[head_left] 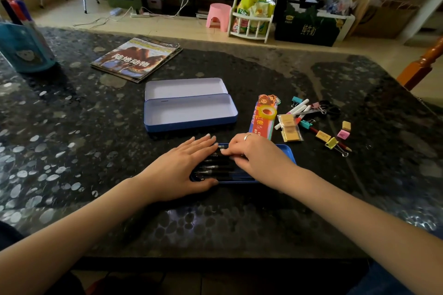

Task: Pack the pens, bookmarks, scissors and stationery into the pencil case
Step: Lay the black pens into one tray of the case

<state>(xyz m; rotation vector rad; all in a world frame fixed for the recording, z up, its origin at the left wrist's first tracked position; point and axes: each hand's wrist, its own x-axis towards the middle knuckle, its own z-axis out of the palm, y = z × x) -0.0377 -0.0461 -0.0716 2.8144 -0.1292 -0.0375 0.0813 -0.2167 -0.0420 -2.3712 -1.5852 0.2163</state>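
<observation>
So the blue tray [286,151] with the dark pens [215,167] sits at the near edge of the table [96,151], both hands on it; left hand [184,165] lies flat, fingers spread wide over the pens; right hand [254,158] is curled, fingertips pinching narrow on one pen; the open pencil case [189,115] is empty just behind; right of it are bookmarks [262,120] with a tape roll [267,112] on top, then binder clips [305,124], erasers [344,130] and scissors [330,108]; a magazine [136,60] lies further back left.
</observation>
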